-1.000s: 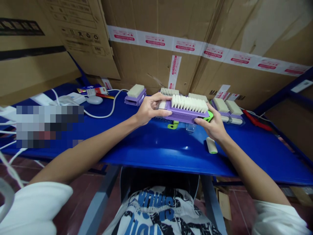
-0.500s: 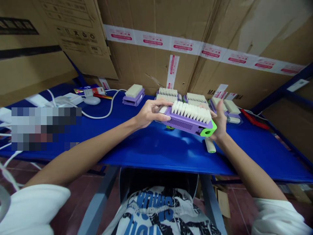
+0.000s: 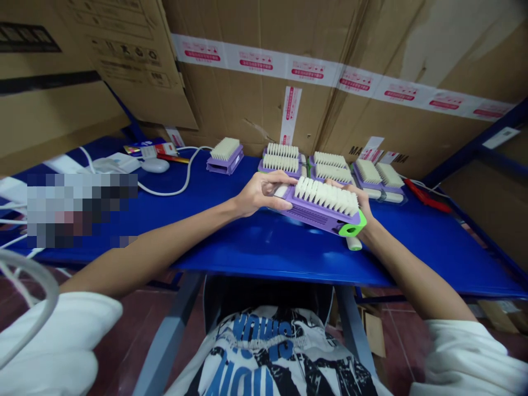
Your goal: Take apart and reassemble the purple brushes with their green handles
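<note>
Both my hands hold a purple brush unit (image 3: 319, 212) with white bristles on top and a bright green cap at its near right corner, just above the blue table (image 3: 256, 247). My left hand (image 3: 259, 193) grips its left end, fingers wrapped over the top. My right hand (image 3: 358, 204) is behind the right end, mostly hidden by the unit, fingers curled on its far side. A white roller with a green tip (image 3: 353, 243) lies on the table right under the green cap.
Several more purple brush units (image 3: 325, 165) stand in a row at the table's back, one apart (image 3: 225, 154) to the left. A white cable (image 3: 181, 184), a white mouse (image 3: 153, 165) and small packets lie at the back left. Cardboard boxes (image 3: 289, 71) wall the rear.
The brush unit has come lower and nearer, tilting its green-capped end toward me. My right hand shifted from under the right end to behind it.
</note>
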`<act>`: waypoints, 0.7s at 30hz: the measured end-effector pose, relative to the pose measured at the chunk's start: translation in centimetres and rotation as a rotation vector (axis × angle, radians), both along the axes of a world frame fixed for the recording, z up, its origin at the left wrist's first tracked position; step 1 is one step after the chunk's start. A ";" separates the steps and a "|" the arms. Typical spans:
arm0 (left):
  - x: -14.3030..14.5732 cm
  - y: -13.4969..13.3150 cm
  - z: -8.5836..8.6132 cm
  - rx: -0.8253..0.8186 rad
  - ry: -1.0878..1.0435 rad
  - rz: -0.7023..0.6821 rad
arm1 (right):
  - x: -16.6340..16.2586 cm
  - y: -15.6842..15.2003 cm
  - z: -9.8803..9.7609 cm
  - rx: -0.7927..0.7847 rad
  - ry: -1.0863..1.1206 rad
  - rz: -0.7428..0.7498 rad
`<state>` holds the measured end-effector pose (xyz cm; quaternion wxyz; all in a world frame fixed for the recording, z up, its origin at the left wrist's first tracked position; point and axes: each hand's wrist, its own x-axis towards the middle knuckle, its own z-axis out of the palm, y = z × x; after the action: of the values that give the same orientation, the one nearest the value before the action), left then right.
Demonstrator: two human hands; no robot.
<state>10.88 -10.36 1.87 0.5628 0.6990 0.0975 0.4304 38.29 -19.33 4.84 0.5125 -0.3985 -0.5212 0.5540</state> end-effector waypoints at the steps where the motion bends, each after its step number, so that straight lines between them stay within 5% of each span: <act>1: 0.1 -0.1 0.0 -0.016 -0.010 0.000 | -0.2 -0.1 0.1 -0.003 0.008 0.001; 7: 0.4 -0.8 0.1 -0.063 -0.058 0.023 | -0.6 0.0 0.2 -0.019 0.108 -0.063; 12: 0.2 -1.0 0.1 -0.032 -0.073 0.073 | -1.1 0.1 -0.2 0.089 0.119 -0.265; 21: 0.2 -0.2 -0.1 0.043 -0.163 0.284 | 1.7 0.4 -0.5 0.462 -0.299 -0.135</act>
<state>11.05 -10.53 1.74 0.4871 0.6530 0.1401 0.5628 40.04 -18.95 4.35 0.5428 -0.3823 -0.6758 0.3203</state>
